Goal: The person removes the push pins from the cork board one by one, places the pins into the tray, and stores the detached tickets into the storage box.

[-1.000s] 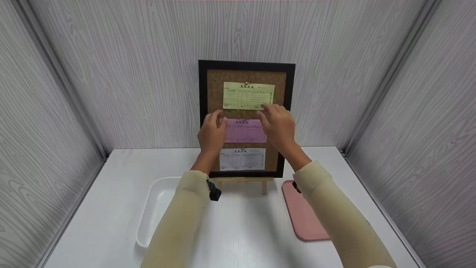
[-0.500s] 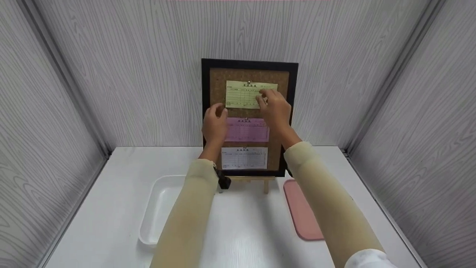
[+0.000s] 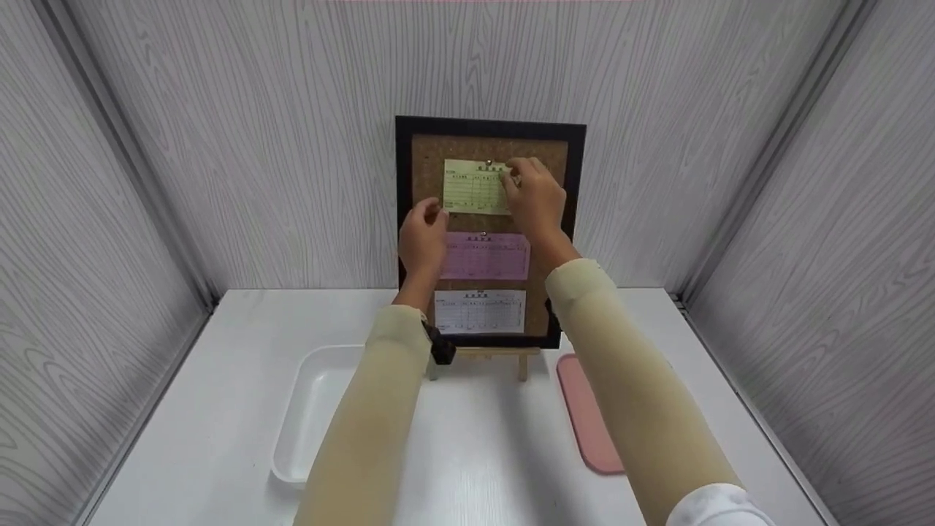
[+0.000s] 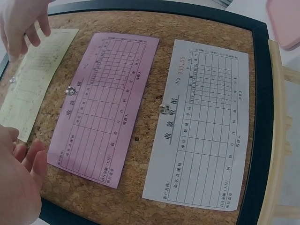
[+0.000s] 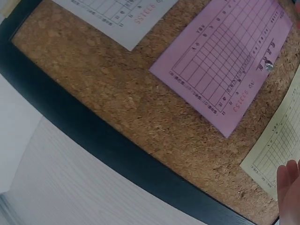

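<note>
A yellow receipt slip (image 3: pixel 467 191) hangs from a clear pushpin (image 3: pixel 489 162) at the top of a black-framed corkboard (image 3: pixel 431 150). My right hand (image 3: pixel 537 197) overlaps the slip's right part, its bent fingers just right of the pin. Around the slip's lower left corner, my left hand (image 3: pixel 424 237) has its fingers loosely curved with nothing between them. Below are a pink receipt slip (image 4: pixel 103 108) and a white receipt slip (image 4: pixel 199 126), each under its own pin. In the right wrist view, fingers (image 5: pixel 288 180) overlap the yellow slip's edge.
The corkboard stands on a small wooden easel (image 3: pixel 523 365) against the wood-grain wall. A white tray (image 3: pixel 288 416) lies on the left of the white table, partly behind the left sleeve. On the right lies a pink tray (image 3: pixel 588 424), partly covered by the right sleeve.
My right hand has moved up the yellow slip from its lower right corner to beside the pin. My left hand has risen slightly to the slip's lower left corner.
</note>
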A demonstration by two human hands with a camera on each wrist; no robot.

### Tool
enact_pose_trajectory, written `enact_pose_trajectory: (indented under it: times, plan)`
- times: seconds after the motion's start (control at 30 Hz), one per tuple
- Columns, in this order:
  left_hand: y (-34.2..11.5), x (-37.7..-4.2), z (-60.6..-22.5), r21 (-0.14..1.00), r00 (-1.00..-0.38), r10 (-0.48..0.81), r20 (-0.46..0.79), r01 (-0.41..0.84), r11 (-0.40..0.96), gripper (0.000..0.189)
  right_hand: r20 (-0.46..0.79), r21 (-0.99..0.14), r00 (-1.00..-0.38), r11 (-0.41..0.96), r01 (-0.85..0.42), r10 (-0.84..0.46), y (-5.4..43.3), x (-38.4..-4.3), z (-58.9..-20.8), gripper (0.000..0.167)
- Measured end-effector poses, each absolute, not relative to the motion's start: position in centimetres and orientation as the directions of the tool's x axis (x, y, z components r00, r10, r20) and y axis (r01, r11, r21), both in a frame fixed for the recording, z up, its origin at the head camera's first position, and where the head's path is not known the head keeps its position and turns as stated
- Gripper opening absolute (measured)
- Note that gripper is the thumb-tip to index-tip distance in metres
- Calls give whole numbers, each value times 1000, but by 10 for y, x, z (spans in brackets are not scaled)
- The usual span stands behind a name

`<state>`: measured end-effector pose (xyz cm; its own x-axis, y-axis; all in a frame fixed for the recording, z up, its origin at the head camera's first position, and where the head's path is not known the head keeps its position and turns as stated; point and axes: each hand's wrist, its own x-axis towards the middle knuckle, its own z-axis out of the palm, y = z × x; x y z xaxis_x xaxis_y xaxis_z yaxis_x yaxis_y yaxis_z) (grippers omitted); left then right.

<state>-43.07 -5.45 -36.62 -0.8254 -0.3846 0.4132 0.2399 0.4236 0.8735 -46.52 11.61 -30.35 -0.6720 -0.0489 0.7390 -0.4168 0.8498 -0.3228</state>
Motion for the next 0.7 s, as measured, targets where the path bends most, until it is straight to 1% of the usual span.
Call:
enact_pose_trajectory:
  times: [0.23,0.47,0.7]
  plan:
    - [-51,-433,-363,875,-843,-354,406,246,417,30,705,-329,-708,863,-383,-45,110,-468,-298,28]
    - [-50,-436,-358,885,-859,-357,367,204,419,29,707,-329,-705,857,-396,-54,104,-472,-300,25]
    - [-47,-436,-353,893,-882,-334,332,180,413,30,687,-381,-726,851,-360,1,104,-474,-299,26]
